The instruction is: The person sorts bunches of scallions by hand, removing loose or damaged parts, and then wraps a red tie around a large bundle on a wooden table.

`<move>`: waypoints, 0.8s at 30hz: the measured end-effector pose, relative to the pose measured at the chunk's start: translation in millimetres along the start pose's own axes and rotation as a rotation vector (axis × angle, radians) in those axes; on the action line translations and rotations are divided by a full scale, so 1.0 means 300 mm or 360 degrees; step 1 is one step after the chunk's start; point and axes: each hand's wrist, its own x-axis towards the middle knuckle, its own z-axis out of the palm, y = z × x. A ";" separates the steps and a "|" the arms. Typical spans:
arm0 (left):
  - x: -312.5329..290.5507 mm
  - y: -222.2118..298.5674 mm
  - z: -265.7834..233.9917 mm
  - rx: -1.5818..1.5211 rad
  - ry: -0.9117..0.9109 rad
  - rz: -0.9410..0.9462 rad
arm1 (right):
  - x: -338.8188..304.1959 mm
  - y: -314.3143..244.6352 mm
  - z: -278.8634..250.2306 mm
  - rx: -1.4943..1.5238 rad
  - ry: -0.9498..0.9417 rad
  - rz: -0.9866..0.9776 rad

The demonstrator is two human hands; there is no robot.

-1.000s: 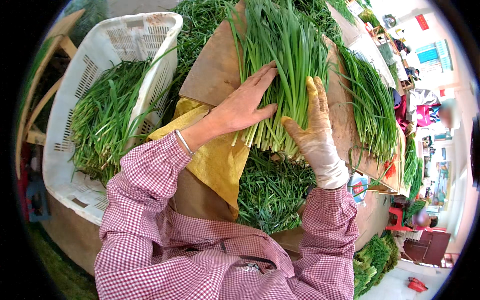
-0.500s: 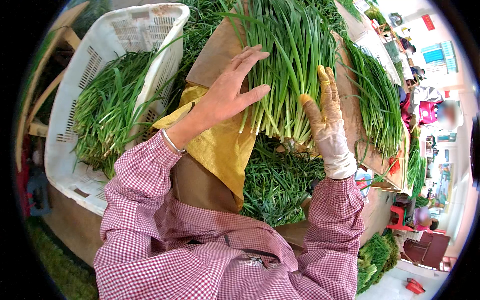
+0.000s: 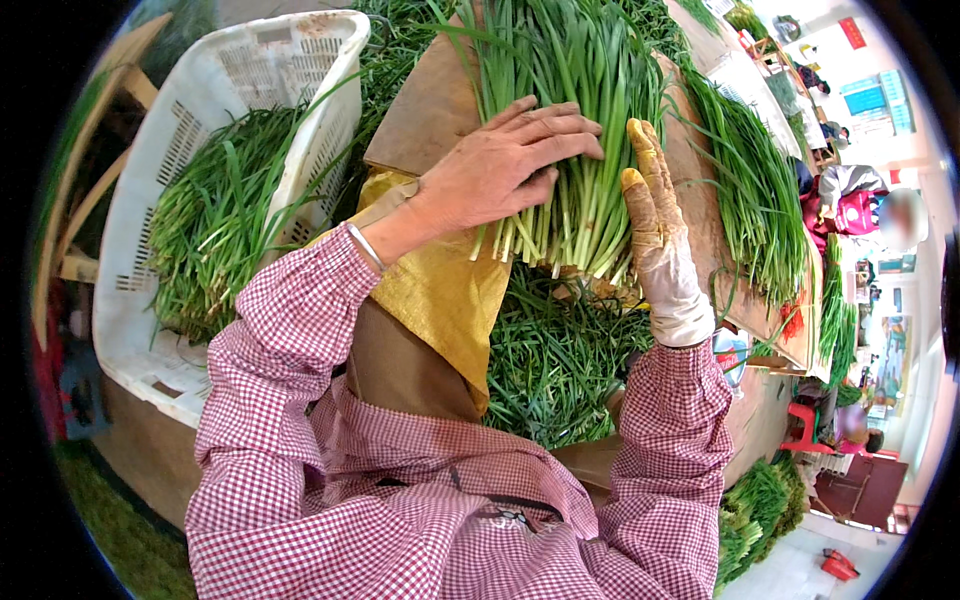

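Head view: your left hand lies flat on the bunch of green chives, fingers spread and pressing, not curled around it. Your right hand, in a pale glove, stands edge-on against the bunch's right side, fingers straight and together, nothing clasped. The bunch sits between your two palms, cut ends pointing toward you and hanging just past the near edge of the cardboard sheet. Beyond your right fingertips, another row of chives lies on the board, near but not touching the glove. Left of your left wrist, a white slotted crate full of greens crowds that side. Under your wrists, loose greens and a yellow cloth fill the gap.
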 end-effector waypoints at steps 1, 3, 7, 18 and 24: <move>-0.003 -0.007 -0.004 -0.0023 -0.0003 -0.0017 | 0.000 -0.007 -0.008 0.0044 -0.0023 0.0054; -0.018 -0.020 -0.014 -0.0063 0.0057 -0.0027 | -0.003 0.003 -0.008 -0.0021 -0.0002 -0.0002; -0.044 -0.037 -0.018 -0.0141 0.0087 -0.0112 | -0.002 0.006 -0.007 -0.0060 0.0015 -0.0036; 0.024 0.023 0.023 -0.0273 0.0106 -0.0218 | 0.009 -0.009 0.010 -0.0238 0.0001 -0.0041; 0.017 -0.014 0.042 -0.0373 -0.0093 -0.0079 | -0.001 0.014 0.021 -0.0311 0.0025 -0.0083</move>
